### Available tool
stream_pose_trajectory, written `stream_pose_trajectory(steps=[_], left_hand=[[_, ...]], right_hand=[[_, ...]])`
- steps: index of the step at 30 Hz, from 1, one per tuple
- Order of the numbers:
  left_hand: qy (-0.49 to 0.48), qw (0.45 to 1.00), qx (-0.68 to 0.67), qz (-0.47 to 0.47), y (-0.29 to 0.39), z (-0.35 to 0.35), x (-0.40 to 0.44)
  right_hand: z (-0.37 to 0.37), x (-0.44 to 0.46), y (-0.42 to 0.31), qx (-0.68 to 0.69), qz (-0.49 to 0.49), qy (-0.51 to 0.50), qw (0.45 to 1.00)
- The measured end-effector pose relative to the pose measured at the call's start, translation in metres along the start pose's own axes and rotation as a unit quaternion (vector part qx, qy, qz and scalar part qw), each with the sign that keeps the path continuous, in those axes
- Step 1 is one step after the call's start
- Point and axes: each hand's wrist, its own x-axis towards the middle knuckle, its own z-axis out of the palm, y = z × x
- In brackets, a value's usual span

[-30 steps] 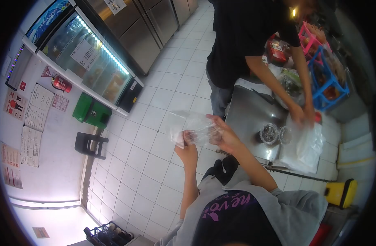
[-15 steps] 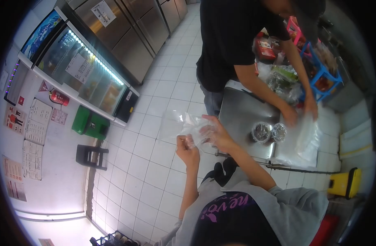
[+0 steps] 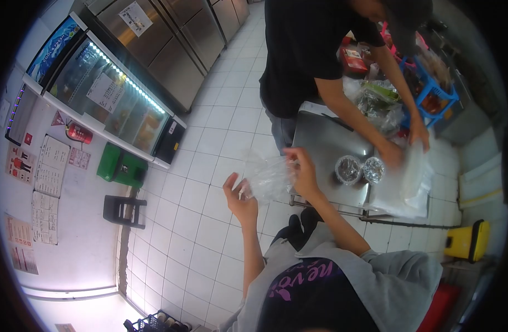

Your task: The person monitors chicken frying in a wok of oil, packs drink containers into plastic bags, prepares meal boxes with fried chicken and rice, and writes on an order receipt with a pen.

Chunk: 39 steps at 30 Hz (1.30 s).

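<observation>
The left hand [image 3: 242,200] and right hand [image 3: 301,172] are apart, with a clear plastic bag [image 3: 269,178] stretched between them, held by the fingers of each, above the tiled floor; no contents can be made out through its crumpled film. On the steel table [image 3: 326,145], two round clear containers [image 3: 348,170] [image 3: 373,170] sit side by side, their contents too indistinct to name. Beside them, a co-worker [image 3: 298,61] handles a stack of clear plastic bags [image 3: 417,180]. Beyond lie plastic-wrapped greens [image 3: 380,94] and a blue basket [image 3: 437,99] holding reddish packets. The glass-door fridge [image 3: 113,97] has orange-toned items on its shelves.
</observation>
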Motion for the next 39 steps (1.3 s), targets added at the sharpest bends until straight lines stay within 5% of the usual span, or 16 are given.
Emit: stream_pose_trajectory(steps=[2, 5, 8, 11, 15, 17, 18, 21, 24, 27, 29, 33, 35, 36, 38, 39], left_hand=[[-0.115, 0.993, -0.017, 0.035, -0.002, 0.003, -0.003], [-0.153, 0.986, 0.062, 0.039, -0.011, 0.01, -0.015], [-0.068, 0.995, 0.056, 0.037, -0.013, 0.006, -0.008], [-0.018, 0.998, 0.066, 0.004, 0.004, -0.003, -0.003], [-0.023, 0.967, 0.227, 0.109, -0.008, -0.007, -0.01], [-0.063, 0.952, 0.275, 0.12, -0.005, -0.006, -0.017], [-0.102, 0.931, 0.3, 0.184, 0.011, -0.004, -0.023], [-0.201, 0.907, 0.251, 0.274, -0.011, 0.0, -0.035], [-0.253, 0.94, 0.189, 0.127, -0.016, -0.005, -0.014], [-0.398, 0.899, 0.127, 0.132, -0.005, 0.0, -0.005], [-0.45, 0.886, 0.093, 0.06, 0.011, 0.007, -0.02], [-0.494, 0.865, 0.086, 0.002, -0.017, 0.017, -0.033], [-0.466, 0.878, 0.059, -0.09, -0.014, 0.02, -0.029], [-0.468, 0.877, 0.06, -0.092, -0.013, 0.023, -0.028], [-0.473, 0.863, 0.009, -0.176, -0.012, 0.03, -0.028], [-0.475, 0.862, 0.011, -0.177, -0.016, 0.036, -0.028]], right_hand=[[0.004, -0.011, -0.006, 0.011, 0.031, -0.039, 0.999], [0.006, -0.021, -0.014, 0.032, 0.094, -0.114, 0.989], [0.0, -0.017, -0.014, -0.016, 0.007, -0.015, 1.0], [-0.009, -0.01, -0.021, -0.118, 0.007, 0.065, 0.991], [-0.012, -0.009, -0.012, -0.063, 0.089, 0.088, 0.99], [-0.017, -0.016, 0.014, 0.007, 0.192, -0.072, 0.979], [-0.017, -0.013, 0.012, 0.005, 0.193, -0.07, 0.979], [-0.02, -0.003, 0.006, -0.05, 0.068, -0.155, 0.984], [-0.027, -0.006, 0.01, -0.113, 0.049, -0.195, 0.973], [-0.043, -0.016, 0.033, -0.191, 0.078, -0.201, 0.958], [-0.054, -0.013, 0.031, -0.042, 0.259, -0.329, 0.907], [-0.093, -0.006, 0.021, 0.088, 0.261, -0.408, 0.871], [-0.133, 0.007, 0.002, -0.033, 0.096, -0.294, 0.95], [-0.147, 0.005, 0.006, -0.034, 0.099, -0.293, 0.95], [-0.171, -0.001, 0.014, -0.489, 0.076, -0.279, 0.823], [-0.175, -0.005, 0.027, -0.488, 0.08, -0.279, 0.823]])
